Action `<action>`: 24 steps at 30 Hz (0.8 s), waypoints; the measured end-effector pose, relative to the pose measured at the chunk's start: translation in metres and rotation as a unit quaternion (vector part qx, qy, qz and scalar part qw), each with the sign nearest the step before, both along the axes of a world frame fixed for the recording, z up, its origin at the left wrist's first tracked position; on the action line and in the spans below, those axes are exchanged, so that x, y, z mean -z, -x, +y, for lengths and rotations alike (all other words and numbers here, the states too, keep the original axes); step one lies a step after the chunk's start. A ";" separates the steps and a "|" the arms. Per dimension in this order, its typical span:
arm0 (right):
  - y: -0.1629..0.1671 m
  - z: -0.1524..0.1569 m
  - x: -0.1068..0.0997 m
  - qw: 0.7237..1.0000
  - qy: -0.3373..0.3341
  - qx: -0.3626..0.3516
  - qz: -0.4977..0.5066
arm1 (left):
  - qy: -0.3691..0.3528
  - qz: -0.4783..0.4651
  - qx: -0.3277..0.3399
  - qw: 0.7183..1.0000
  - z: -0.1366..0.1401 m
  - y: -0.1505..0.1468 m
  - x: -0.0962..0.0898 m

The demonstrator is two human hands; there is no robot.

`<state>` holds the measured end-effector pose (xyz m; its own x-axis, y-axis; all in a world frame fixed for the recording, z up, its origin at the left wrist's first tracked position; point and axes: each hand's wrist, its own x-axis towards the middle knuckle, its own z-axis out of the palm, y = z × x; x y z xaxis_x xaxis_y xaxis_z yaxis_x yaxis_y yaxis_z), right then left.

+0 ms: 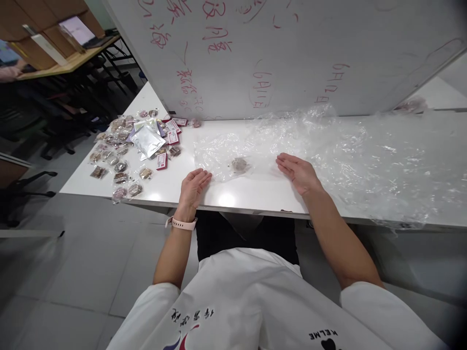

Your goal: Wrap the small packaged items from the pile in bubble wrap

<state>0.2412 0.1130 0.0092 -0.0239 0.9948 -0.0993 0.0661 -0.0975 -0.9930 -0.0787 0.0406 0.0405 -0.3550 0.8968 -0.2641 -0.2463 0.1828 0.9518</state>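
A small greyish-brown round packet [239, 165] sits on the white table between my hands. Clear, wrinkled plastic film [215, 148] lies around it; I cannot tell whether the packet is over or under the film. My left hand [194, 188], with a pink watch band at the wrist, is at the film's left edge, its fingers stretched out and holding nothing. To the right of the packet, my right hand [297, 172] hovers at or just above the film. Its fingers are extended side by side, with nothing in them.
Many small wrapped packets [120, 165], red-and-white boxes [162, 161] and a silver pouch [148, 141] cover the table's left end. A large heap of clear film [375, 165] spreads to the right. Behind the table stands a whiteboard [292, 58] with red writing.
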 end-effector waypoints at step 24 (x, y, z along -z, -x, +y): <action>0.018 -0.011 -0.055 0.910 -0.300 -0.050 -0.282 | -0.274 0.663 0.146 0.681 -0.033 -0.055 0.015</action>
